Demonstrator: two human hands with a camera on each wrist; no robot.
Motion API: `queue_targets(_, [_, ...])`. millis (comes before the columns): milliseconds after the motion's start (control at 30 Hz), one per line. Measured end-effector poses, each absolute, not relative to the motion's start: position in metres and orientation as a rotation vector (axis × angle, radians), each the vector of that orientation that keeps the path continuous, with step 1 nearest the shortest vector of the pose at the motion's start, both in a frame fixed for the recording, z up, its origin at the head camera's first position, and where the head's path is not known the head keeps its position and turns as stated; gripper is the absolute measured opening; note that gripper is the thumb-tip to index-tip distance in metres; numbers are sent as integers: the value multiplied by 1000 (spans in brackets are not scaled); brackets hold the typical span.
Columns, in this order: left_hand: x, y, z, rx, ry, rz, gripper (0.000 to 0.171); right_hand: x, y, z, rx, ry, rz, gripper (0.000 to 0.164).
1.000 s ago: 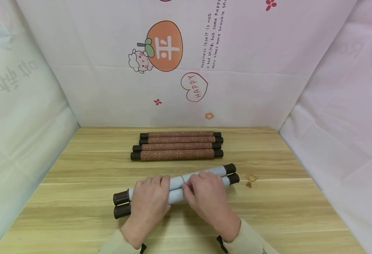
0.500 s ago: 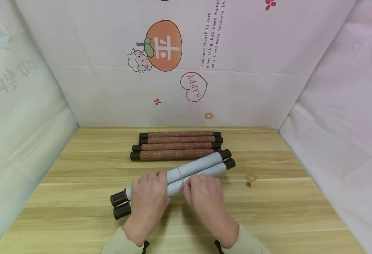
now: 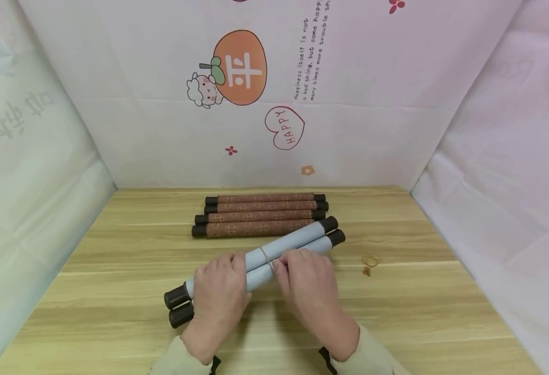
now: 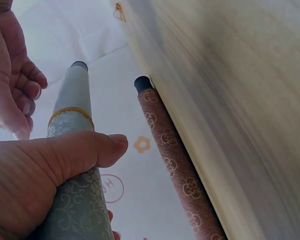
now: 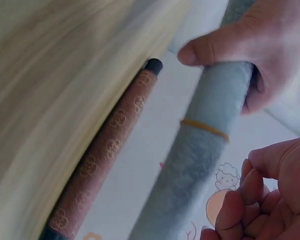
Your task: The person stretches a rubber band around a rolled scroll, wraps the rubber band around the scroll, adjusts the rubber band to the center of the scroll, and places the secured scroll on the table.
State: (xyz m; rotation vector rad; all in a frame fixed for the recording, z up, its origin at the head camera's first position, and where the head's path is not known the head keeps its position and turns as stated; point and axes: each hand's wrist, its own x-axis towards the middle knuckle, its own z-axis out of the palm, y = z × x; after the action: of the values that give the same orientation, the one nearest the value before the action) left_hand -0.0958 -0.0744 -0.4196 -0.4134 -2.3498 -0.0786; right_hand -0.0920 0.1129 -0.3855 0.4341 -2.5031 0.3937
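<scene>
The right ends of two pale-blue cloth rolls (image 3: 290, 242) swung upward, above the surface (image 3: 387, 312); their thin yellow rubber band (image 5: 205, 128) seems easier to reach. The left hand (image 3: 220, 291) grips them; whether the right hand (image 3: 311, 289) pinches, I can't tell.

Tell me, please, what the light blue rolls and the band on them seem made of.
The light blue rolls look covered in brocade or embossed paper, softly sheened, given the leafy pattern. The band is probably matte rubber, from its thin, snug, yellowish look.
</scene>
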Motion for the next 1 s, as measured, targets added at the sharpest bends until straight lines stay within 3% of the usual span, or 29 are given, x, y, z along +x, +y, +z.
queue_targets(500, [-93,-80,-414,-428,-2549,-300,77,-91,116,-392,438,-2612,512,15])
queue_targets(1000, [-91,-90,-404,-472,-2932,-1123,71,-92,121,-388,514,-2603,591,7])
